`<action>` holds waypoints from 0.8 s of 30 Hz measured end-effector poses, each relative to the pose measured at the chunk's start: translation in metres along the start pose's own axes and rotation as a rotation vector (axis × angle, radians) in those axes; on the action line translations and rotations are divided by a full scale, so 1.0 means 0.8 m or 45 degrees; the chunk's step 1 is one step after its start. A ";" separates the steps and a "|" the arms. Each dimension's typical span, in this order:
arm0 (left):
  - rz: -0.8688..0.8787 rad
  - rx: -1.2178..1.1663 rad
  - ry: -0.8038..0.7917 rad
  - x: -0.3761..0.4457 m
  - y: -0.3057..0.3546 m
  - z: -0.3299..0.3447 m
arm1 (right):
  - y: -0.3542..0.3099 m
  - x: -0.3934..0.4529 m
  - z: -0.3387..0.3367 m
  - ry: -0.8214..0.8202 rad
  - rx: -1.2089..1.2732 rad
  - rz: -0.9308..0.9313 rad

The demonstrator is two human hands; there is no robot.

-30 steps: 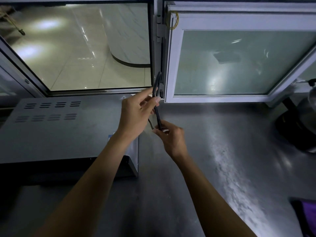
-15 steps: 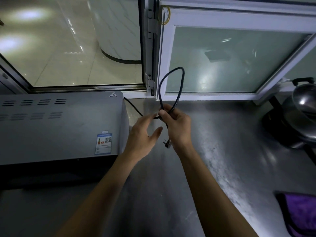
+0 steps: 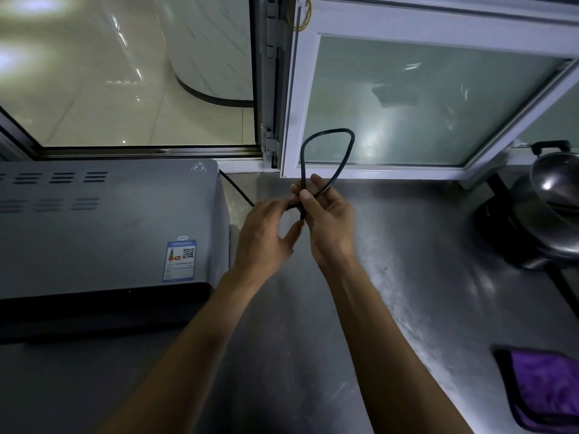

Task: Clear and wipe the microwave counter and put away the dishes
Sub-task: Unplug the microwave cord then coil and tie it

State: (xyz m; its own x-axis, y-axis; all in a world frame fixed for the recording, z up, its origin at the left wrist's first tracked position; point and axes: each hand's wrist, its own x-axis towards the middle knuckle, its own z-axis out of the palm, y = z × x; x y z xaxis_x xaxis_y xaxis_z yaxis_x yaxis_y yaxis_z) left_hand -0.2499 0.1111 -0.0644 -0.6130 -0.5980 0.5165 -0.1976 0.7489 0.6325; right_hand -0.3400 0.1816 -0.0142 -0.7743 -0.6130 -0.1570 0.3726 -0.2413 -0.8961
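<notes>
The black cord (image 3: 326,161) stands as an upright loop above the counter (image 3: 391,292), its top against the lower edge of the window frame (image 3: 293,120). The right hand (image 3: 329,227) pinches the loop's crossing between thumb and curled fingers. The left hand (image 3: 266,236) sits just beside it, fingertips closed on the strand that runs left; how tightly it holds I cannot tell. That strand slants down and back behind the microwave (image 3: 109,227), which stands to the left, under the open window. Nothing lies between the hands and the counter below them. At the far right a dark pan (image 3: 532,233) sits on the counter with a steel lid (image 3: 554,177) resting in it, tilted. A purple cloth (image 3: 545,386) lies folded at the near right edge, well apart from the cord.
</notes>
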 end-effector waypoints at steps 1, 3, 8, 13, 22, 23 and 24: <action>-0.002 0.009 -0.014 0.001 0.000 0.000 | -0.001 0.000 -0.001 0.003 -0.005 -0.007; -0.021 0.049 -0.041 0.000 0.002 0.004 | -0.001 0.001 -0.001 0.021 -0.021 -0.018; -0.055 0.124 -0.070 -0.005 0.002 0.011 | 0.000 0.000 0.001 0.042 -0.024 -0.005; -0.065 0.020 -0.119 -0.001 0.002 0.000 | 0.001 -0.001 0.001 0.016 -0.047 -0.039; -0.174 -0.046 -0.108 0.015 -0.002 -0.026 | 0.011 0.004 -0.033 0.092 -0.838 -0.453; -0.179 -0.046 -0.122 0.017 -0.003 -0.028 | 0.015 0.004 -0.041 0.070 -0.941 -0.530; -0.183 -0.047 -0.134 0.018 -0.003 -0.030 | 0.019 0.004 -0.048 0.032 -1.076 -0.644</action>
State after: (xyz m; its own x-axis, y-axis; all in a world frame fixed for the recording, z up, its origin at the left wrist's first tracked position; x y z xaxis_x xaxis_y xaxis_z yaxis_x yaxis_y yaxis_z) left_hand -0.2402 0.0939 -0.0445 -0.6574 -0.6635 0.3571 -0.2620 0.6456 0.7173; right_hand -0.3564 0.2048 -0.0447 -0.7560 -0.5672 0.3267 -0.4863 0.1526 -0.8604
